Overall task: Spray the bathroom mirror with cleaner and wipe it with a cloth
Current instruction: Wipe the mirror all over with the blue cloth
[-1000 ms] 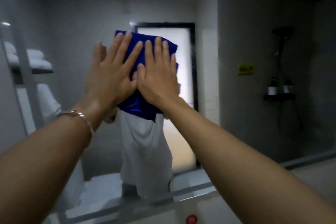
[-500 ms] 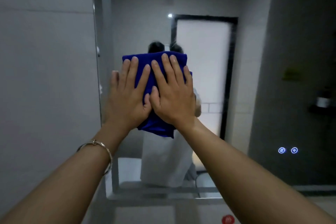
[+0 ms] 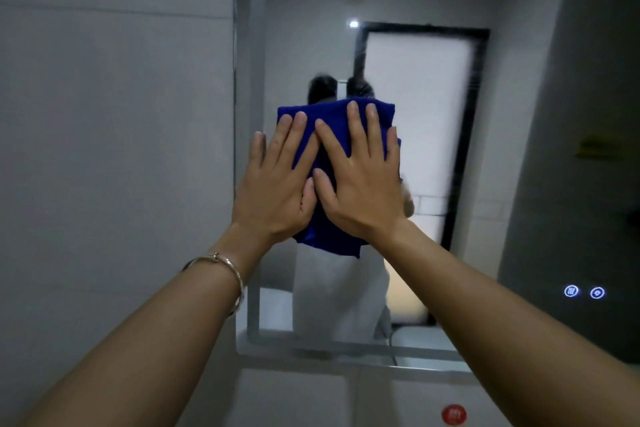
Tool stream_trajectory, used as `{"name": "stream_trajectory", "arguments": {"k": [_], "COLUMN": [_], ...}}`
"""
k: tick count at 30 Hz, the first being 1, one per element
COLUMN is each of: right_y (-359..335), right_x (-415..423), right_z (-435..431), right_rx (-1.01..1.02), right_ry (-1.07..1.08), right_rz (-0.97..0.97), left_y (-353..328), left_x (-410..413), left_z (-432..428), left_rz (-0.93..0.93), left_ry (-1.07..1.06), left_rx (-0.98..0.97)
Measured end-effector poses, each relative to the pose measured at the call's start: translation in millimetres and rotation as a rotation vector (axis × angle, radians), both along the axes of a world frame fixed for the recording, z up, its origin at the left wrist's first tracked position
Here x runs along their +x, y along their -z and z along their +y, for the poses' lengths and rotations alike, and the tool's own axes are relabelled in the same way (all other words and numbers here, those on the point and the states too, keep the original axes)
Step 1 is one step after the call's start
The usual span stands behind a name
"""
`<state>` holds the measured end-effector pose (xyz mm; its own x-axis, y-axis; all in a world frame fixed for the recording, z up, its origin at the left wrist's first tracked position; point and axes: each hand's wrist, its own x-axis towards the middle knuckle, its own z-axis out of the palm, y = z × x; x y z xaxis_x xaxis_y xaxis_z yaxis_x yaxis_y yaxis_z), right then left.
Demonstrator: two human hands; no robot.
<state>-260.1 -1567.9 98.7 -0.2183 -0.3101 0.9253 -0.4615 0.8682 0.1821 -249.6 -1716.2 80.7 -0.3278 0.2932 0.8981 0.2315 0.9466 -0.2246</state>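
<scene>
Cloth (image 3: 330, 236) — soft, limp, likely to bunch — is pressed on the mirror (image 3: 519, 149) by flat, straight-fingered left hand (image 3: 277, 191) at nine o'clock and right hand (image 3: 363, 191) at three; press mid-cloth.

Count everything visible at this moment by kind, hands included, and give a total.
2 bare hands: left hand, right hand, both flat on the cloth
1 folded dark blue cloth
1 large wall mirror
1 thin metal bracelet
2 lit round touch icons
1 round red sticker
Total: 8
</scene>
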Motion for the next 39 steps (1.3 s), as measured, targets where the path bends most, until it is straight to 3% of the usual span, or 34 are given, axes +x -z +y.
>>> {"name": "stream_trajectory", "arguments": {"k": [10,21,25,30,34,39], "right_y": [15.7,-9.2,-24.3,-27.7,-29.9,-21.6], "right_x": [-3.7,-11.6,-8.6,5.1,12.3,2.3], "right_z": [-16.0,50.1,128.1,235.2,224.5,166.2], "right_rx": [-0.049,0.046,-0.073,-0.420,-0.569,-0.419], "right_ry": [0.084,0.040,0.160,0.244,0.131,0.284], "right_rz": [0.013,0.042,-0.058,-0.173,-0.249,-0.203], "left_y": [16.0,-28.6,-24.0,-23.6,-22.5,-24.5], "left_x": [18.9,24.0,21.1,16.7,15.3,16.1], "left_z": [-32.5,29.6,50.9,72.6,90.5,86.7], "left_rz": [-0.035,-0.024,-0.069,-0.094,-0.113,-0.079], "left_ry": [0.007,0.051,0.007,-0.049,-0.030,-0.023], "left_rx": [0.004,0.037,0.021,-0.040,-0.038,-0.047]}}
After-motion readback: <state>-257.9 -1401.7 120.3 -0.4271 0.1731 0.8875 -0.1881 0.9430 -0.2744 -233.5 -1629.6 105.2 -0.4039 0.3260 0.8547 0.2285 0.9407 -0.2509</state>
